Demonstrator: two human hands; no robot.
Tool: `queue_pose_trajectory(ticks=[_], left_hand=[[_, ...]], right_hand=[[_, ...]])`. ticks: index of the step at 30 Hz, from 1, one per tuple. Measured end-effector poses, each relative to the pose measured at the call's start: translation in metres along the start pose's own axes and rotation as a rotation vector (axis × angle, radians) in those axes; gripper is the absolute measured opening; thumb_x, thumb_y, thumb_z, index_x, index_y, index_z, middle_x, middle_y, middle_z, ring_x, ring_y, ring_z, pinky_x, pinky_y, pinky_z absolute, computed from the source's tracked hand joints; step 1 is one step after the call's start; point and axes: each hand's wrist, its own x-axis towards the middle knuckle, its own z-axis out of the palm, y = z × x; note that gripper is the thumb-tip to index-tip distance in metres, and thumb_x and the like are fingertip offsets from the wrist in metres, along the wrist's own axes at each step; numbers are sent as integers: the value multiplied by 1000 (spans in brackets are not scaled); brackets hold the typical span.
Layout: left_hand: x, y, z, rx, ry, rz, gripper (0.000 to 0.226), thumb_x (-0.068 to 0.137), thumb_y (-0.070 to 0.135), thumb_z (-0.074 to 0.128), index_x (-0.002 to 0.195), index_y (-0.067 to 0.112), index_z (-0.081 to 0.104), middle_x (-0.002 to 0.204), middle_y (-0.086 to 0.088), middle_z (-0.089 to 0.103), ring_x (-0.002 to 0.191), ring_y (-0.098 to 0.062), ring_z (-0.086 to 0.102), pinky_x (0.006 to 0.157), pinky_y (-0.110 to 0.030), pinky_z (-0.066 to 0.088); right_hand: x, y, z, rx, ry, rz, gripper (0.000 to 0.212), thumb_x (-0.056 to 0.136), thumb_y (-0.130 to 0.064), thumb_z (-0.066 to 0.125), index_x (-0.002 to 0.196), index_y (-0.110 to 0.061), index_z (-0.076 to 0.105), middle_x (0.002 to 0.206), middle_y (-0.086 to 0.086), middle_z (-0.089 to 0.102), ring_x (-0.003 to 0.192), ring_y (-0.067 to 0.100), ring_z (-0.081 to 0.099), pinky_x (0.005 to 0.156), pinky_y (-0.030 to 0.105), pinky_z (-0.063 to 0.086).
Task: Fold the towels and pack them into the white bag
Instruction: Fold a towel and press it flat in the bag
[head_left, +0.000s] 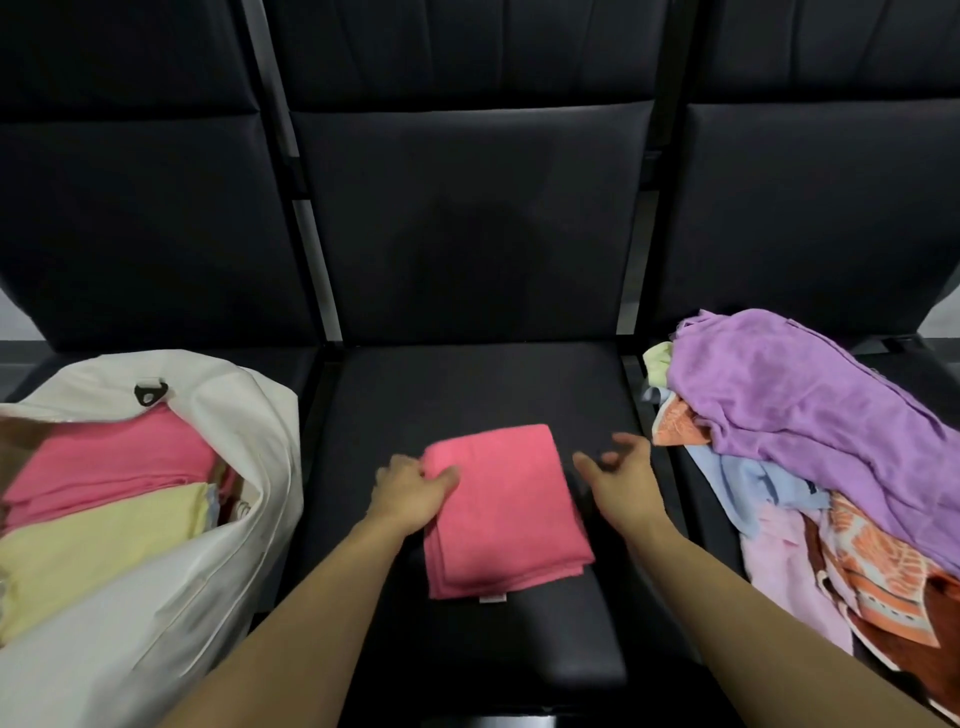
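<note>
Folded pink towel (504, 512) sits on middle seat (467, 384), left hand (410, 493) grip pinching its left edge, probably to lift toward bag (228, 415); right hand (621, 475) released, hovering beside it.

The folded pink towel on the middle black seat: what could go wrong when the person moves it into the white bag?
1. Only the left hand grips the folded pink towel, at one edge; the right hand is open beside it. Lifted so, the layers may fall open.
2. The white fabric bag sags over its mouth, and folded pink and yellow towels fill the visible opening, so the new one may catch and crumple.
</note>
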Motion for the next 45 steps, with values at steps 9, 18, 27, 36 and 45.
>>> queue_pose_trajectory(ticks=[9,18,27,36,45], left_hand=[[8,-8,30,10,11,-154,79,82,63,71,130,2,56,123,-13,67,108,-32,67,89,-35,54],[0,-6,37,104,0,54,50,93,50,62,128,14,65,126,-10,68,116,-32,64,93,-36,51],[-27,1,-46,-173,100,226,33,91,44,70,107,17,63,103,0,69,97,-22,67,90,-42,54],[-94,-57,-228,-482,279,179,21,93,33,73,101,14,71,94,-2,76,80,-11,73,72,-27,59],[-82,-154,-318,-698,178,-262,37,95,26,71,114,-3,59,78,-23,73,60,-33,69,49,-34,58]], right_hand=[[2,14,18,-318,-165,109,35,89,-37,71,73,-7,63,70,3,63,67,19,58,66,39,50],[-10,4,33,-225,-202,56,25,88,-31,73,73,-12,64,68,-4,65,63,15,60,59,29,46],[-38,-38,59,-109,-268,-138,23,99,-28,61,113,-11,54,101,-3,64,89,12,62,68,18,44],[-131,-144,170,44,-563,-448,25,101,-2,52,105,-20,69,105,-10,67,87,-21,57,79,0,39],[-182,-178,283,-29,-757,-394,28,103,-15,52,126,-24,66,123,-8,62,102,15,65,84,14,52]])
